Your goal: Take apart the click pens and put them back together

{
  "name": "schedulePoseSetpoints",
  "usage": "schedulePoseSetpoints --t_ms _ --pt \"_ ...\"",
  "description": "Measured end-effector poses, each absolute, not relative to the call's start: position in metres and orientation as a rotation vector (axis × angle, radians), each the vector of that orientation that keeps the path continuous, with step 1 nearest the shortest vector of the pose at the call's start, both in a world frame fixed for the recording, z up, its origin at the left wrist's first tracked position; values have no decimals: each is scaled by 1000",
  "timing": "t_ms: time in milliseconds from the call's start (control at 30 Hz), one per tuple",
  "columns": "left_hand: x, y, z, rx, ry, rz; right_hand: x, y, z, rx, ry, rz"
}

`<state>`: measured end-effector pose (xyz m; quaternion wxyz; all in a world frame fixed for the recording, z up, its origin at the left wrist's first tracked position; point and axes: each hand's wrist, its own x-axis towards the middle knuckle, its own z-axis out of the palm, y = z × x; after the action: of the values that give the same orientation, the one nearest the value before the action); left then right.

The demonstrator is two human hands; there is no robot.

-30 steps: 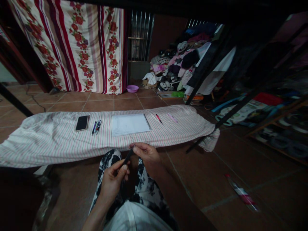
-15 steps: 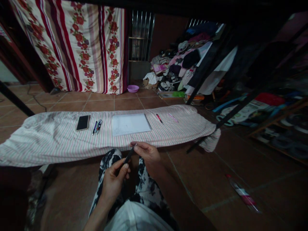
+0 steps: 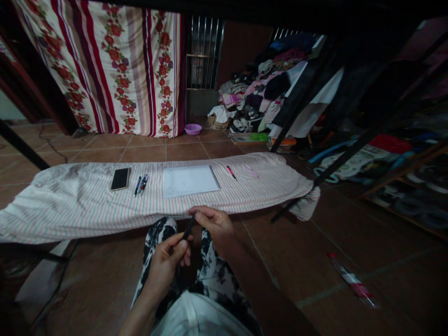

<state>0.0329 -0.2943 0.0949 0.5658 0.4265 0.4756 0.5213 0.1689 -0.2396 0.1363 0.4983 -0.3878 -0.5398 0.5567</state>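
Hands meet low at centre, above the lap: the left hand (image 3: 167,261) pinches the lower end of a dark pen (image 3: 188,228) between thumb and fingers, and the right hand (image 3: 214,223) grips its upper end with curled fingertips; the pen slants up to the right between them, just short of the striped cloth (image 3: 70,205); on that cloth lie a phone (image 3: 121,178), two pens (image 3: 140,184) beside it, a spiral notebook (image 3: 190,180) in the middle, then a red pen (image 3: 231,172) and a pink pen (image 3: 251,171) further right; a flowered curtain (image 3: 115,65) hangs behind; clothes (image 3: 259,93) are heaped at the back; a tube (image 3: 352,281) lies on the tiles at right.
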Motion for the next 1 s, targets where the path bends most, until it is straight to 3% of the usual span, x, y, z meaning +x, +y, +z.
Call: schedulePoseSetpoints --t_ms 633,1000 --pt "31 -293 91 1080 1282 1357 158 -237 122 -1001 -1070 1385" --pt "32 -294 98 1026 1202 1251 164 -239 128 -971 -1073 1481"
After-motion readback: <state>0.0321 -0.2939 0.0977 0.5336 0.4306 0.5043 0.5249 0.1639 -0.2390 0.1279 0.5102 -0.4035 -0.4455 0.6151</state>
